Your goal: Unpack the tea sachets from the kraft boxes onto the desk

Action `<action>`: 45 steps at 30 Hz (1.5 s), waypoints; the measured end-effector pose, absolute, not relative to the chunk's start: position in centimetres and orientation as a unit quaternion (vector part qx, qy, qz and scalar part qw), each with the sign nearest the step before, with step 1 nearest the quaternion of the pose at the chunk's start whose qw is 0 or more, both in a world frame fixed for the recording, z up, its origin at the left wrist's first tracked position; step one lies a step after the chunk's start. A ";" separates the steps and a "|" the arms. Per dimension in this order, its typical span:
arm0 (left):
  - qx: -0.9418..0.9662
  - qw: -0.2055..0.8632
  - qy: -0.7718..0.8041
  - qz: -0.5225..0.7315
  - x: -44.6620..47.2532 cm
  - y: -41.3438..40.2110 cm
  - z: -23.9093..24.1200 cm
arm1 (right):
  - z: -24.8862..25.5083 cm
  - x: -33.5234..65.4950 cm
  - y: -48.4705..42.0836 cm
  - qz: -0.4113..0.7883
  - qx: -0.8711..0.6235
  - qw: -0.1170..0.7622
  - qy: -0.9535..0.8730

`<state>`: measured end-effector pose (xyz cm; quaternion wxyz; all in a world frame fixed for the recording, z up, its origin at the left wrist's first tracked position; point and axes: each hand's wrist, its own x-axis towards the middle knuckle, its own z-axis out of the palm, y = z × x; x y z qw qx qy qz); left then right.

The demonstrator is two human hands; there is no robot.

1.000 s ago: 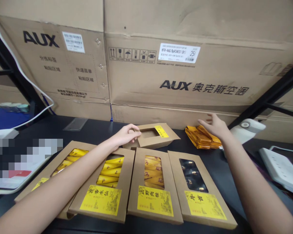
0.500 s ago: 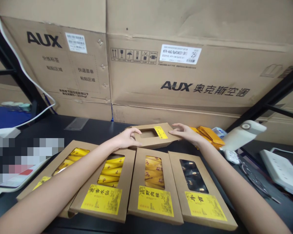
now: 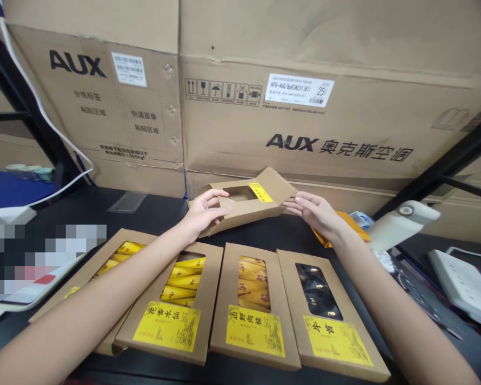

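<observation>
A brown cardboard box [image 3: 244, 215] with a cut-out window and a yellow label is held tilted above the back of the black table. My left hand [image 3: 207, 212] grips its left end, thumb along the front side and fingers over the top. At the right end, an end flap [image 3: 279, 184] stands raised, and my right hand [image 3: 311, 207] pinches that end with its fingertips. The window shows only bare brown cardboard inside. In front lie window boxes: one with yellow packets [image 3: 183, 279], one with orange packets [image 3: 254, 283], one with black packets [image 3: 318, 291].
Another packet-filled box [image 3: 122, 238] lies partly under my left forearm. Orange packets [image 3: 347, 227] and a pale bottle [image 3: 403, 224] are at the back right, near a white power strip [image 3: 467, 280]. Large AUX cartons [image 3: 224, 128] stand behind. A tablet [image 3: 44, 289] lies left.
Both hands have raised the box and tilted it. Its right end flap now sticks up. My right hand has shifted its fingers to that opened end.
</observation>
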<state>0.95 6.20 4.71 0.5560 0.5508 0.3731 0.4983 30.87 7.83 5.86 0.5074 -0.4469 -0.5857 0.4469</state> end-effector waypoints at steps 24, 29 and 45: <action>0.821 0.139 0.402 0.380 1.0 5.4 3.9 | 9.4 27.1 2.2 0.101 -0.474 0.437 -0.758; 0.864 0.064 0.342 0.364 1.0 5.3 4.1 | 8.9 26.5 1.4 0.051 -0.459 0.453 -0.763; 0.883 0.067 0.353 0.303 0.3 5.8 4.0 | 10.3 28.0 3.2 0.059 -0.430 0.692 -0.577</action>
